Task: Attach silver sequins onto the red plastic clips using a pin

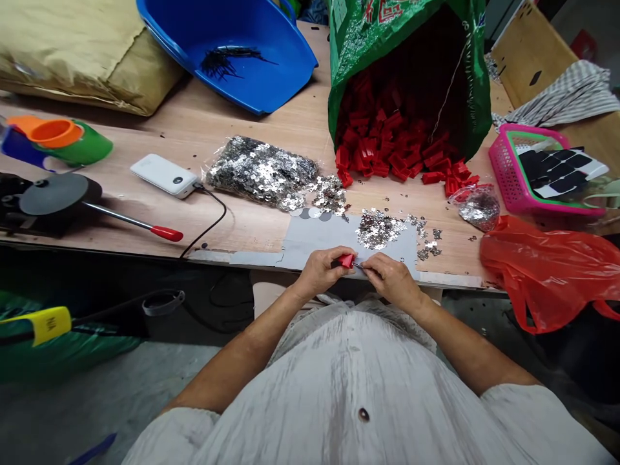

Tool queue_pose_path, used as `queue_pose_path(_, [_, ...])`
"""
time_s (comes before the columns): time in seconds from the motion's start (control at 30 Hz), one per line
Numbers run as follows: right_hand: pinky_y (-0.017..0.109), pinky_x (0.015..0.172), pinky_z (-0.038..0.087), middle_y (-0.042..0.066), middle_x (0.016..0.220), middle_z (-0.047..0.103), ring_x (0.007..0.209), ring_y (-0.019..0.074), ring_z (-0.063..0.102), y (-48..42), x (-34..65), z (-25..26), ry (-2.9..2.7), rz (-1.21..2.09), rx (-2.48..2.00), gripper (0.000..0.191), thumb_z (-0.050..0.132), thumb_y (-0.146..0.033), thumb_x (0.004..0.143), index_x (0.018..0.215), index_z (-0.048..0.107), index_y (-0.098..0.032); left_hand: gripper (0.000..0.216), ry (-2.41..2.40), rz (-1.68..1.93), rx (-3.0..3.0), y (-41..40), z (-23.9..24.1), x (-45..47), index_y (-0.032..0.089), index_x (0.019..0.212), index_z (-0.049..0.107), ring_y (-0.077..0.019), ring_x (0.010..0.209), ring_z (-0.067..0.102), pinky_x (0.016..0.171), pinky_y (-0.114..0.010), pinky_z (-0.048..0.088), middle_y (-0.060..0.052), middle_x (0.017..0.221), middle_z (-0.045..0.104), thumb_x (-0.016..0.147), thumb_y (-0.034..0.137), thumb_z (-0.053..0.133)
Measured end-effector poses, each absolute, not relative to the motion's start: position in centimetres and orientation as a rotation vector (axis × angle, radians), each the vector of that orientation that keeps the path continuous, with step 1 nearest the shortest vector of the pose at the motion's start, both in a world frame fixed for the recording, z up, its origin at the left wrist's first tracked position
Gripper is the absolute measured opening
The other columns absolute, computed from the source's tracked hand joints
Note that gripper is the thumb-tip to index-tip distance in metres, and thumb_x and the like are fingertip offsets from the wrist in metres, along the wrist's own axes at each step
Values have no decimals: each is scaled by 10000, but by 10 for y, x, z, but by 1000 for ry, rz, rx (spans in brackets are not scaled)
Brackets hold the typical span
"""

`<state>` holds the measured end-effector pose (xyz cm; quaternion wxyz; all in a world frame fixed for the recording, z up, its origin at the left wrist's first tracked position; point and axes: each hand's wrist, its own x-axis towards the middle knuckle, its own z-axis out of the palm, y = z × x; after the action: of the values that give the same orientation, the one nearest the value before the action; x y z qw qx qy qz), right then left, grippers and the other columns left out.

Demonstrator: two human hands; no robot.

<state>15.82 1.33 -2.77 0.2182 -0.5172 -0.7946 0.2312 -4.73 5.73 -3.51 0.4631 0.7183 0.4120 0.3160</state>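
My left hand (323, 271) is closed on a small red plastic piece (345, 260) at the table's front edge. My right hand (391, 278) pinches a tiny silver metal piece (359, 265) against that red piece. Just beyond the hands lies a loose heap of silver metal pieces (378, 229) on a grey card (310, 242). Further back, red plastic pieces (387, 152) spill out of a green sack (411, 39) lying on its side.
A clear bag of silver pieces (261, 171), a white power bank (165, 175) with a cable, a red-handled tool (121, 219), a blue tub (232, 45), a pink basket (542, 174) and a red plastic bag (552, 271) surround the work spot on the wooden table (217, 123).
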Motion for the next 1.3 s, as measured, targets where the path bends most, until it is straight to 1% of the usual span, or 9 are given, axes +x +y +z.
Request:
queue_pose_path(0.23, [270,753,470,49,960,660,901,177,632,9,142,-21,-2179,559,-1596,145,495,-197,951,981,637,-206,264,1072,746,1760,57,-32,-45,195,984,693,-174,830,663,796,-271,479,-17,918,743,728,251,718])
queue_pose_path(0.47, [294,793,461,76,1053,628,924,185,604,5,164,-15,-2023,728,-1451,208,427,-235,966,1129,553,-209,316,1006,883,1548,42,-27,-44,198,994,675,-201,945,647,881,-304,470,-56,1007,718,695,225,773])
queue_pose_path(0.57, [282,760,450,12,862,648,779,154,602,-1,169,-6,-1953,971,-1344,293,380,-281,997,1266,478,-219,333,930,987,1218,29,-18,-40,196,1011,657,-194,973,655,900,-300,470,-56,1018,706,709,247,788])
queue_pose_path(0.7, [263,724,433,-49,695,612,667,132,572,-8,163,5,-2018,1090,-1287,429,341,-351,1024,1444,352,-268,229,757,1027,651,17,-4,-32,167,794,605,-183,941,682,903,-308,488,-28,921,705,758,323,769])
queue_pose_path(0.83, [266,715,442,-20,753,650,710,145,597,-10,153,11,-2067,949,-1284,401,359,-391,1019,1391,452,-275,201,636,978,329,8,3,-24,135,732,615,-128,787,669,855,-275,526,-19,778,681,778,267,759])
queue_pose_path(0.93, [291,775,462,16,897,707,794,160,639,-9,150,13,-2092,839,-1259,366,363,-383,1019,1329,518,-264,117,633,983,200,4,6,-21,107,793,663,-123,776,658,855,-286,545,-44,816,687,848,210,678])
queue_pose_path(1.07, [319,830,477,41,1094,717,905,182,665,-6,149,10,-2119,722,-1242,352,382,-367,1014,1313,541,-271,148,661,1011,91,2,9,-18,96,771,661,-126,768,655,851,-297,556,-53,796,677,893,158,606])
queue_pose_path(1.2, [323,846,490,48,1103,724,926,192,676,-4,146,2,-2082,668,-1273,347,405,-371,1005,1281,587,-265,164,681,1063,52,0,11,-17,97,758,657,-132,768,657,859,-315,562,-55,789,677,898,155,596])
queue_pose_path(1.3, [296,837,499,36,1100,727,927,179,679,-2,142,-1,-1962,757,-1277,339,396,-374,1004,1216,638,-268,180,679,1069,68,0,11,-17,106,715,643,-145,781,666,910,-345,552,-48,756,670,881,173,626])
